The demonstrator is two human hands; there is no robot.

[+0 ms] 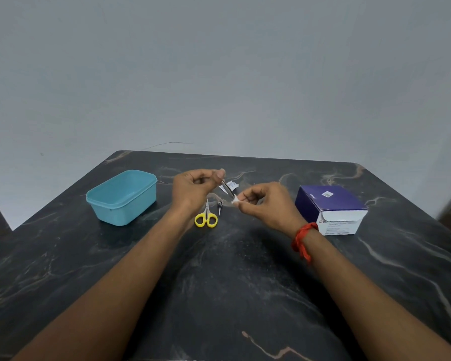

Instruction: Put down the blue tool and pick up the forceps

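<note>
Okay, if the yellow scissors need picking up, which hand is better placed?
Probably the left hand. The yellow scissors lie just below it, while the right hand sits further off. Both hands pinch small items, so one must let go first.

Place: plain room, home-like | dark marble table against bare grey wall | boxed medical supplies, teal plastic tub
</note>
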